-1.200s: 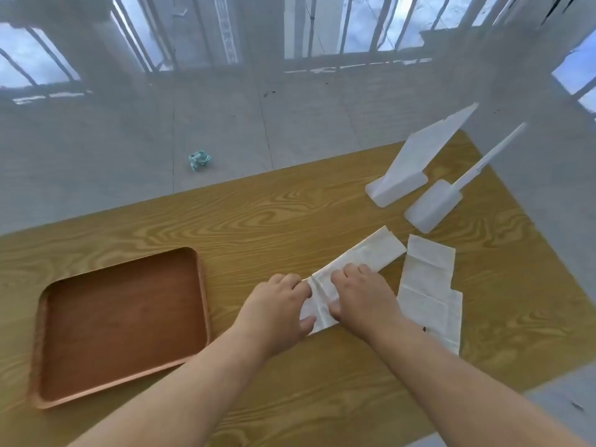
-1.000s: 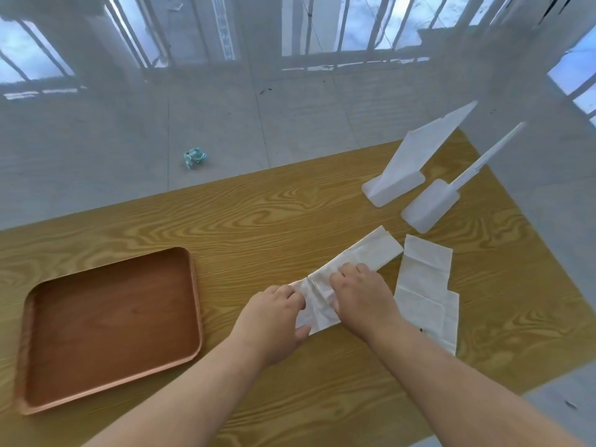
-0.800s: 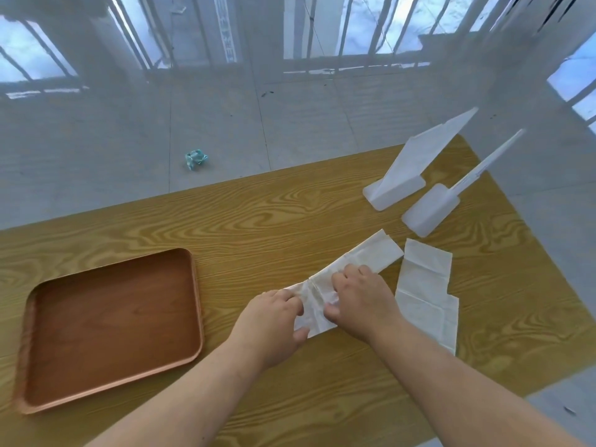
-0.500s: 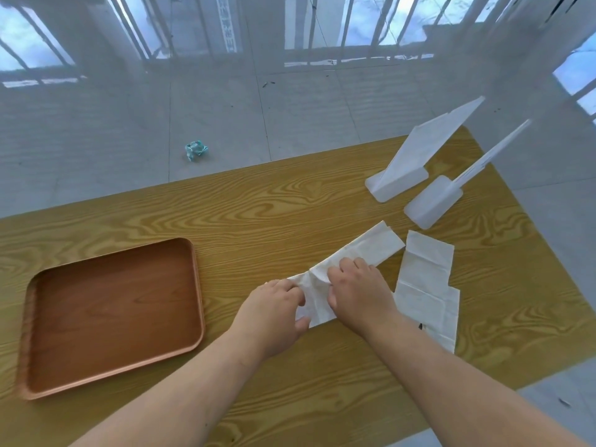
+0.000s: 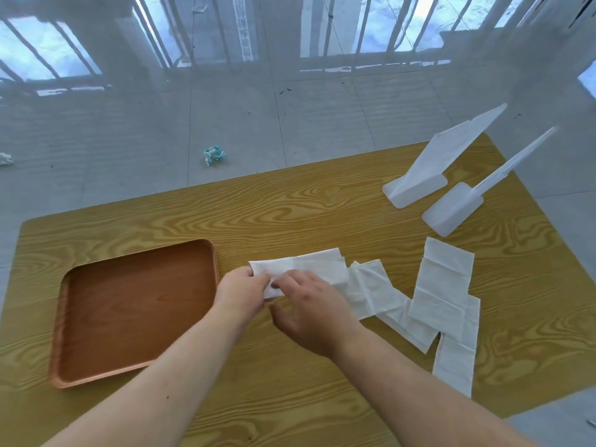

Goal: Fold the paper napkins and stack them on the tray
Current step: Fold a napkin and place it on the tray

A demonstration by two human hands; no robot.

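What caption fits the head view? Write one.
Both hands, left hand and right hand, fold a napkin beside the empty wooden tray.

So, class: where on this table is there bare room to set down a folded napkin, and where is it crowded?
The wooden tray is bare inside. Bare table lies behind the tray, up to the white stands, and along the near edge under the forearms. It is crowded between the left hand, right hand, held napkin and loose napkins.

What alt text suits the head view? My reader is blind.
Both hands, left hand and right hand, pinch a white napkin on a wooden table, beside an empty tray. More napkins lie to the right.
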